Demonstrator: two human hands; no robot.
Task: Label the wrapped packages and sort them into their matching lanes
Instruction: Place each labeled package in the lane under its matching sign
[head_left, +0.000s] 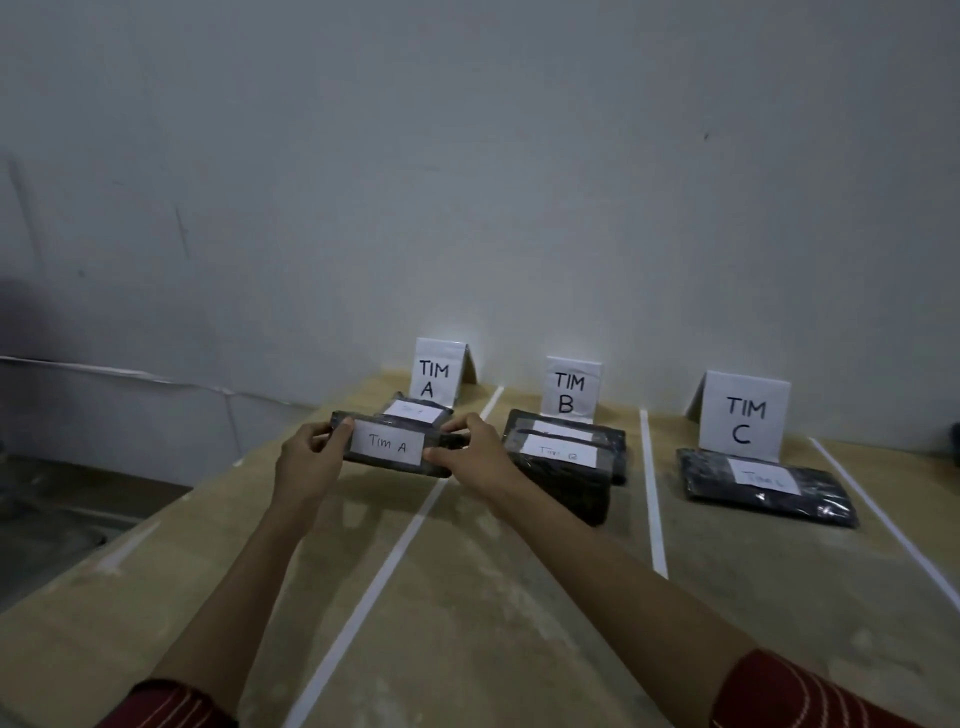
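A black wrapped package (390, 464) with a white label reading "Tim A" is held over the left lane. My left hand (310, 455) grips its left end and my right hand (470, 450) grips its right end. Behind it lies another labelled black package (415, 412), in front of the "TIM A" sign (435, 370). Two stacked labelled packages (566, 462) lie in the middle lane before the "TIM B" sign (571, 387). One labelled package (763, 486) lies in the right lane before the "TIM C" sign (743, 415).
White tape strips (653, 499) split the wooden tabletop (493, 597) into lanes. A grey wall stands right behind the signs. The table's left edge drops off to a lower grey surface (62, 514).
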